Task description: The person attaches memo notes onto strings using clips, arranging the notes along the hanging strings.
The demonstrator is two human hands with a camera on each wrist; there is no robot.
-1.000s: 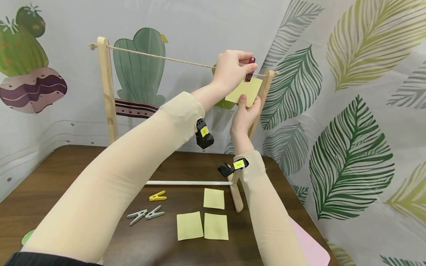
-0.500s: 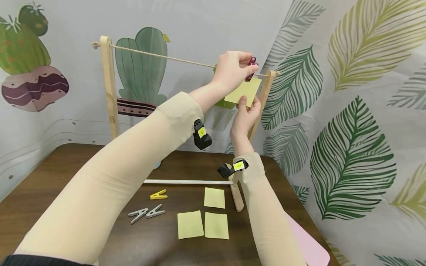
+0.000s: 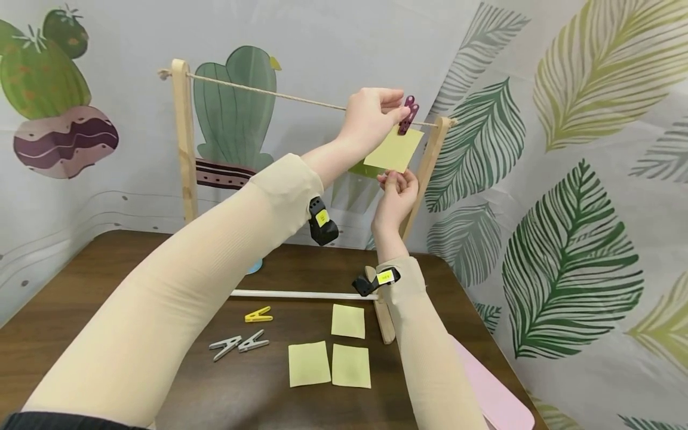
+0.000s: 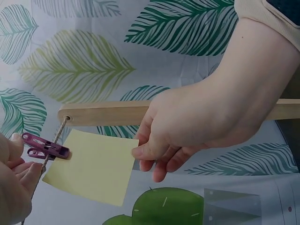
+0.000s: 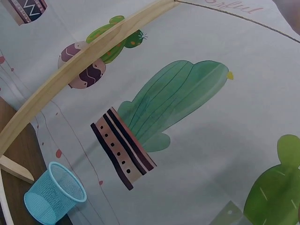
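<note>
A yellow sticky note point(image 3: 395, 150) hangs from the rope point(image 4: 60, 131) near the right post, with a dark purple clothespin point(image 3: 408, 116) clipped at its upper edge. In the left wrist view the clothespin's two handles show plainly, its nose on the note and rope. My left hand point(image 3: 371, 119) is right at the clothespin, thumb and fingers spread apart on either side of the handles. Just below the note is my right hand point(image 3: 396, 200), its thumb and fingertips at the note's lower edge and its other fingers loosely bent.
A wooden frame point(image 3: 185, 143) carries the rope, with a white rod point(image 3: 301, 294) low across it. On the table point(image 3: 215, 400) lie several sticky notes point(image 3: 309, 364), a yellow clothespin point(image 3: 258, 315) and grey clothespins point(image 3: 252, 341). A blue mesh cup point(image 5: 56, 194) stands behind; a pink board point(image 3: 491, 388) lies right.
My left thumb and fingers have loosened from the purple clothespin, which now tilts with both handles showing. My right thumb has slid down off the note's face to its lower edge.
</note>
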